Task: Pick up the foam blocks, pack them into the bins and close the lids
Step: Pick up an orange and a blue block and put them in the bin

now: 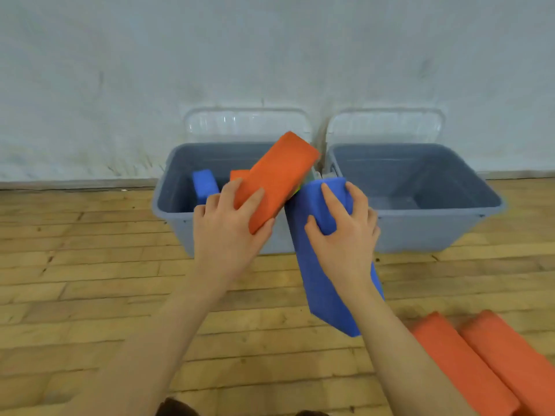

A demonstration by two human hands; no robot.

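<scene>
Landmark: left bin (174,205), grey, open, on the wood floor (90,280) against the white wall (120,70).

Left hand (228,232) grips the near end of an orange block (277,178). Fingers curl over its top and left face, slightly spread; thumb presses the right edge. The block tilts up and away, over the left bin's near right corner, its far end above the bin's right rim.

Right hand (345,232) grips a long blue block (318,280) just right of the left bin, in front of the gap between the two bins. Fingers spread over the block's upper end, thumb wrapped on the left face. The block stands steeply tilted, top end near the bin's right rim, lower end hanging toward the floor in front of the bin. Whether the two held blocks touch: cannot tell.

Inside the left bin: a small blue block (204,186) at the left side, and an orange piece (238,174) partly hidden behind the held orange block.

Right bin (420,232) sits just right of the left bin, also open.

Clear lids stand up against the wall behind each bin: left lid (240,124), right lid (387,124).

Two more orange blocks (462,364) lie side by side on the floor, well right of and nearer than the left bin.
</scene>
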